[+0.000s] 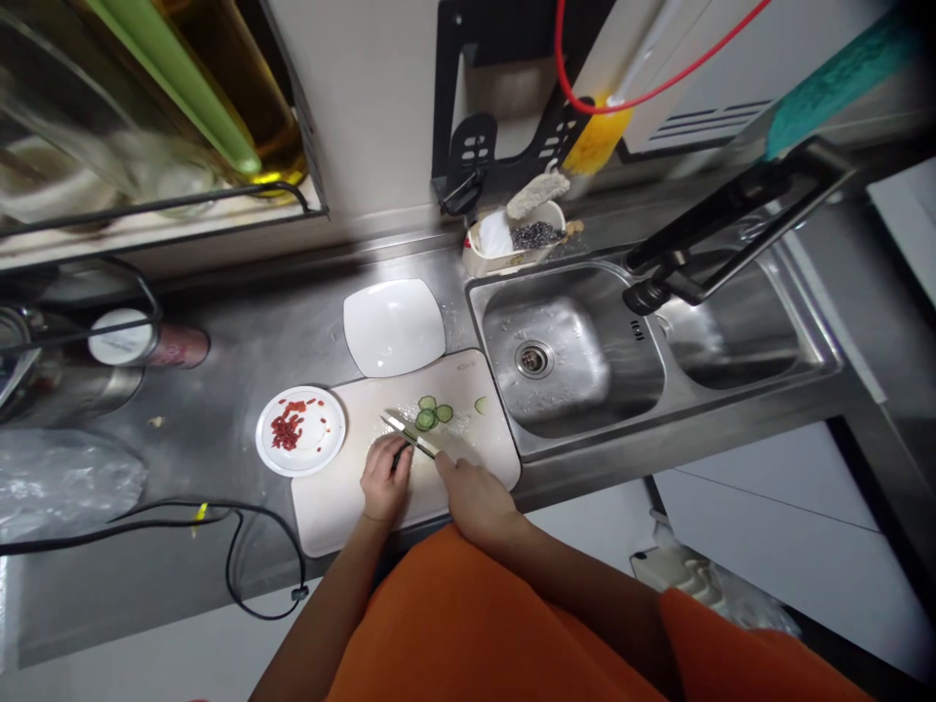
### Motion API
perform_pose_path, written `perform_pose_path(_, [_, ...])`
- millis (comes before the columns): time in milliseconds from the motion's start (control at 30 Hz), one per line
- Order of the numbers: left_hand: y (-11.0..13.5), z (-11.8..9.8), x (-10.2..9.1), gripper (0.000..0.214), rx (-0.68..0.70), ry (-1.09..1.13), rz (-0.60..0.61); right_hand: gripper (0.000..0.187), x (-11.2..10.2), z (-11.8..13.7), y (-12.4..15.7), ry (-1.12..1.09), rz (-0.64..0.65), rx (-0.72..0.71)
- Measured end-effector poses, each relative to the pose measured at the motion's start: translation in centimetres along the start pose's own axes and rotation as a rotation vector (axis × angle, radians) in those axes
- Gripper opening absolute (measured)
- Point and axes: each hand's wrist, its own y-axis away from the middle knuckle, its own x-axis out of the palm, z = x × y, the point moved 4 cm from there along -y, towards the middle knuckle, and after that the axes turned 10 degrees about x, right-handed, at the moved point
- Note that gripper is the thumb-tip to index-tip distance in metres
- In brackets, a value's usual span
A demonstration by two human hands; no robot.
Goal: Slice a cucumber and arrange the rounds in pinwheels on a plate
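Note:
My right hand (479, 499) is closed around the handle of a small knife (408, 436), whose blade points up and to the left over the white cutting board (343, 517). My left hand (386, 476) has its fingers curled over a dark green piece of cucumber (399, 455) right beside the blade; most of that piece is hidden. Several thin cucumber slices (426, 419) lie overlapping just beyond the knife. One more pale slice (481, 405) sits apart, near the board's right edge.
A white plate (332, 448) with small red dried berries overlaps the board's left side. Behind the board stands a white square dish (395, 327). The steel double sink (570, 351) and black faucet (702, 234) are to the right. A black cable (232, 556) lies at left.

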Motion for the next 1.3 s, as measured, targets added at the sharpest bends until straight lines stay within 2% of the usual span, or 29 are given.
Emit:
perform_pose_path(267, [0.0,0.0,0.0,0.016,-0.02,0.0,0.011,0.038,0.4,0.3,-0.6,-0.012,-0.003,-0.004])
perform_pose_path(533, [0.0,0.1,0.1,0.013,0.022,0.012,-0.015,0.037,0.6,0.8,-1.4,-0.017,-0.052,-0.01])
perform_pose_path(1033, [-0.1,-0.1,0.0,0.014,0.013,0.03,0.007,0.038,1.3,1.9,-3.4,-0.04,-0.121,-0.023])
perform_pose_path(1167, [0.0,0.1,0.0,0.015,0.013,0.02,0.006,0.038,1.6,1.9,-3.7,-0.048,-0.167,-0.044])
perform_pose_path(1300, [-0.3,0.0,0.2,0.017,0.015,0.026,0.027,0.042,1.7,1.5,-3.9,-0.07,-0.159,-0.052])
